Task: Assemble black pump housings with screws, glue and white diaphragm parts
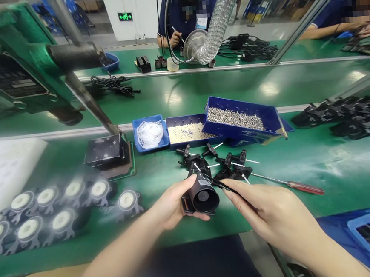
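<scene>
Over the bench (pixel 289 156), the housing's (pixel 204 195) long axis seemingly points toward the wearer (pixel 207 262).

Housing (pixel 204 194) — black; screwdriver handle (pixel 306 187) — red

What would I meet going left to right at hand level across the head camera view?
Round parts with white centres → left hand → black cylindrical housing → right hand → blue crate.
</scene>
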Demonstrator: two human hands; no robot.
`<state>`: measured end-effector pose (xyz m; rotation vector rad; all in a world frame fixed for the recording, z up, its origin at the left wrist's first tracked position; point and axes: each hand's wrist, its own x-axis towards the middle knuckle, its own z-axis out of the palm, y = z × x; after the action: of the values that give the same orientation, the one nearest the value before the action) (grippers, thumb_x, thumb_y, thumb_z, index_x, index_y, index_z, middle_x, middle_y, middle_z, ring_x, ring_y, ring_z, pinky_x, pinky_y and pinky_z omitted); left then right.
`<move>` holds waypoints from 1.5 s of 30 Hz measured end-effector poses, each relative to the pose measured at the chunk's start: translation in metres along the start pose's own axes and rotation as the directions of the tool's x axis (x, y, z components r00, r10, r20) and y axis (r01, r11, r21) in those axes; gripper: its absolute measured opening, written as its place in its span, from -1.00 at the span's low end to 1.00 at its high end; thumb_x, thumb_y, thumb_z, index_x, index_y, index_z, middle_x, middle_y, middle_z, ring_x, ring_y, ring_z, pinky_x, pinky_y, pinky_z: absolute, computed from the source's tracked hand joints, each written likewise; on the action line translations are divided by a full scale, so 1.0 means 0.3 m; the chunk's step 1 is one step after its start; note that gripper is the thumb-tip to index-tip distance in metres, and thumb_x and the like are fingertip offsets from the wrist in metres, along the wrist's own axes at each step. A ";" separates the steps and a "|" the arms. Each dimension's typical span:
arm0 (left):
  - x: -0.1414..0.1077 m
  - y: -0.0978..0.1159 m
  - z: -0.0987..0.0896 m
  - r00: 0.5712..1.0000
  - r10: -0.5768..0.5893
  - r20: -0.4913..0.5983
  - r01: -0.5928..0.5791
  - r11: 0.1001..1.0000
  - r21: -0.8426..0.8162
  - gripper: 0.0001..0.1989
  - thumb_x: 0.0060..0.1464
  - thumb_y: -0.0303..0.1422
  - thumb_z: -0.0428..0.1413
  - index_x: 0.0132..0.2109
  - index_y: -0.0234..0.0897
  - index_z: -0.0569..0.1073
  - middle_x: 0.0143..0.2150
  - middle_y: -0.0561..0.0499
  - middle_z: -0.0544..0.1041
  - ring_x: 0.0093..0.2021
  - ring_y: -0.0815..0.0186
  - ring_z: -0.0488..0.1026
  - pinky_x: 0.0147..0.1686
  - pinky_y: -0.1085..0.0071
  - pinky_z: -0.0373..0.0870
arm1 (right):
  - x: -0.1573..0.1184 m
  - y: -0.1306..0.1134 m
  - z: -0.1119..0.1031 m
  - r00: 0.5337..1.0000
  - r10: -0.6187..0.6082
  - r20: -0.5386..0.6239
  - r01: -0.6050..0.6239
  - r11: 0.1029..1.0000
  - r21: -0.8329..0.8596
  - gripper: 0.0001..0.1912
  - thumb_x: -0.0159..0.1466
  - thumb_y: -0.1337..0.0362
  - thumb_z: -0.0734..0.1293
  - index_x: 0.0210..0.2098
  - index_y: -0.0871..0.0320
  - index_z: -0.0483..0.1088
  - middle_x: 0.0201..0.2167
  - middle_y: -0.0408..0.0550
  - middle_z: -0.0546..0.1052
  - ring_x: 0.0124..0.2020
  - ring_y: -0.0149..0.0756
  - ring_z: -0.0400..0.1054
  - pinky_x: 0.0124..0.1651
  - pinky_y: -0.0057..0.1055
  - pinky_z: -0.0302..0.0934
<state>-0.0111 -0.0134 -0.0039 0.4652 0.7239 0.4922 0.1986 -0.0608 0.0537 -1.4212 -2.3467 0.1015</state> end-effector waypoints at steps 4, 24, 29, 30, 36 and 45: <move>0.000 0.003 0.004 0.999 0.032 -0.005 -0.032 0.999 0.040 -0.52 0.19 -0.02 0.08 -0.10 -0.41 0.53 -0.21 -0.22 0.57 -0.24 0.15 0.57 -0.37 0.30 0.61 | 0.006 0.000 -0.003 0.999 -0.037 0.000 0.037 0.996 -0.076 -0.73 0.51 0.29 0.10 0.05 0.20 0.36 -0.31 -0.12 0.47 -0.39 -0.42 0.37 -0.34 -0.45 0.10; -0.007 -0.008 0.007 0.962 0.241 -0.125 -0.242 0.970 0.008 -0.50 0.05 -0.15 0.26 0.07 -0.31 0.38 -0.07 -0.16 0.51 -0.18 0.17 0.50 -0.30 0.29 0.52 | -0.018 -0.046 0.033 0.975 0.077 -0.209 -0.062 0.995 0.080 -0.77 0.50 0.32 0.17 0.08 0.24 0.33 -0.14 -0.11 0.46 -0.25 -0.49 0.39 -0.20 -0.54 0.18; 0.000 -0.015 0.007 0.937 0.315 -0.149 -0.313 0.949 0.038 -0.49 0.02 -0.21 0.29 0.07 -0.31 0.39 0.03 -0.17 0.51 -0.03 0.14 0.47 -0.12 0.32 0.42 | -0.046 -0.064 0.069 0.985 0.083 -0.150 -0.048 0.973 0.224 -0.77 0.52 0.31 0.14 0.07 0.19 0.34 -0.21 -0.15 0.46 -0.29 -0.53 0.38 -0.22 -0.56 0.18; 0.001 -0.015 0.006 0.930 0.340 -0.138 -0.335 0.940 0.060 -0.51 0.03 -0.22 0.29 0.06 -0.31 0.39 0.02 -0.16 0.52 -0.03 0.14 0.47 -0.11 0.32 0.41 | -0.049 -0.069 0.077 0.983 0.083 -0.162 -0.045 0.973 0.227 -0.77 0.51 0.32 0.14 0.08 0.19 0.34 -0.21 -0.15 0.46 -0.29 -0.53 0.38 -0.22 -0.56 0.18; 0.004 -0.021 -0.005 0.900 0.429 -0.082 -0.417 0.900 0.124 -0.54 0.01 -0.31 0.31 0.05 -0.26 0.42 -0.02 -0.11 0.54 -0.03 0.18 0.48 -0.05 0.32 0.39 | -0.053 -0.092 0.110 0.971 0.026 -0.237 0.013 0.986 0.163 -0.77 0.50 0.36 0.16 0.10 0.23 0.32 -0.17 -0.09 0.46 -0.26 -0.49 0.38 -0.18 -0.52 0.18; 0.005 -0.024 0.002 0.912 0.394 -0.113 -0.380 0.916 0.128 -0.42 -0.10 -0.32 0.38 0.08 -0.25 0.41 -0.09 -0.10 0.56 -0.08 0.19 0.50 -0.04 0.27 0.41 | -0.064 -0.117 0.144 0.946 -0.037 -0.323 0.061 0.996 0.064 -0.76 0.47 0.43 0.17 0.10 0.30 0.30 -0.19 -0.07 0.46 -0.30 -0.45 0.34 -0.21 -0.46 0.14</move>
<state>-0.0077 -0.0185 -0.0083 0.6839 0.7941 0.8702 0.1611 -0.0885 0.0175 -1.2389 -2.0861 -0.0553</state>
